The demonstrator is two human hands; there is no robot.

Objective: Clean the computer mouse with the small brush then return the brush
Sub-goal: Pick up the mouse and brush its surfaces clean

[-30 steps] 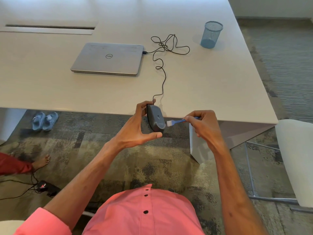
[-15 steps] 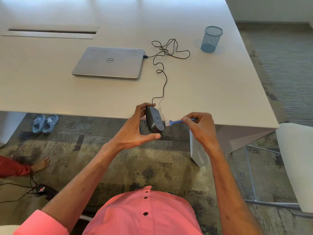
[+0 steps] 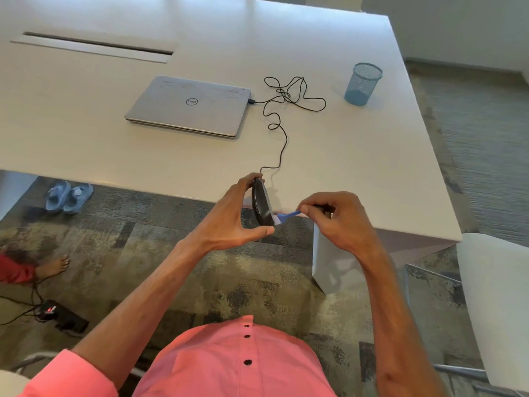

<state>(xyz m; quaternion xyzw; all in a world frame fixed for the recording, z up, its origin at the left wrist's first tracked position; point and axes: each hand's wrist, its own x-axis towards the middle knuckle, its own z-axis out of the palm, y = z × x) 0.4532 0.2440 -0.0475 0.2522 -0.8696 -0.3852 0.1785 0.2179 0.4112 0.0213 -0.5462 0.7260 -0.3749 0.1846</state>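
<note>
Head view: your left hand (image 3: 229,222) grips the mouse (image 3: 262,202) on edge; at its 3 o'clock, your right hand (image 3: 336,222) pinches the brush (image 3: 287,216), bristles touching the mouse.

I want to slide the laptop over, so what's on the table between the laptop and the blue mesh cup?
In the head view, a tangled black cable lies between the laptop and the blue mesh cup.

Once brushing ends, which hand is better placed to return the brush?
Right, probably: the right hand pinches the brush by its handle, while the left hand is occupied gripping the mouse.
</note>
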